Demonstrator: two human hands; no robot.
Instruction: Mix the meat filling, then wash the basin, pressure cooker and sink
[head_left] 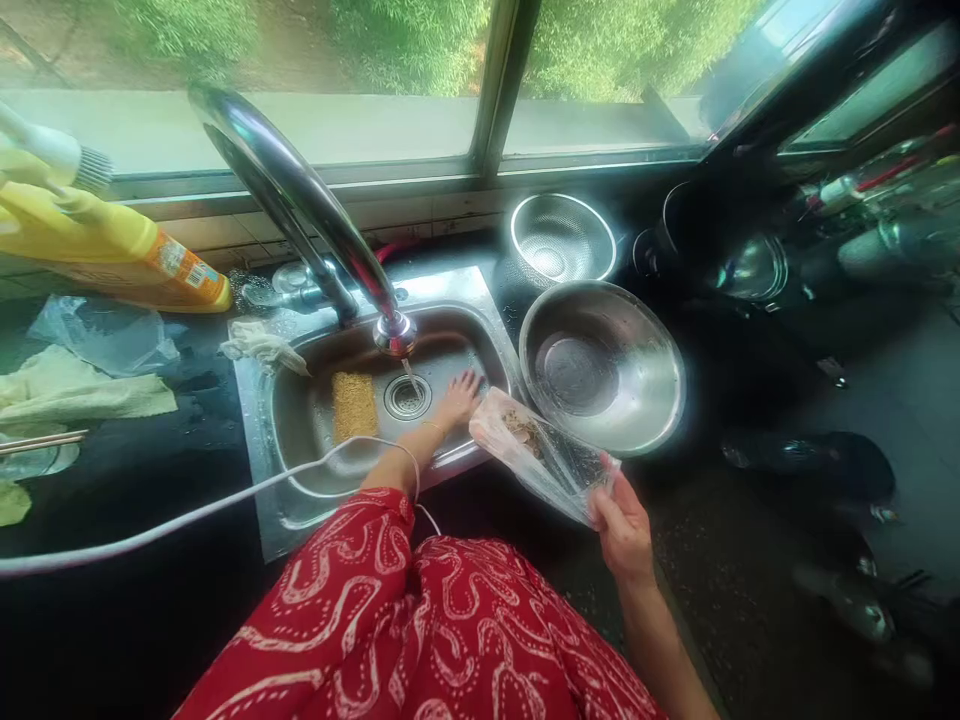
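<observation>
My left hand (461, 397) reaches into the steel sink (480, 340), its fingers spread low near the right wall, holding nothing. Water runs from the curved faucet (395, 330) onto the drain (407, 396), left of that hand. A yellow-brown scrubbing pad (355, 405) lies in the basin beside the drain. Pinched in my right hand (624, 525) is the gathered end of a clear plastic bag (551, 465). Pale pink and brown contents, whose kind I cannot make out, sit at the bag's far end, over the sink's front right corner.
A wide steel bowl (637, 395) stands right of the sink, with a perforated colander (562, 235) behind it. A yellow bottle (142, 255) and a cloth (82, 390) lie at left. A white cable (225, 505) crosses in front of my left forearm.
</observation>
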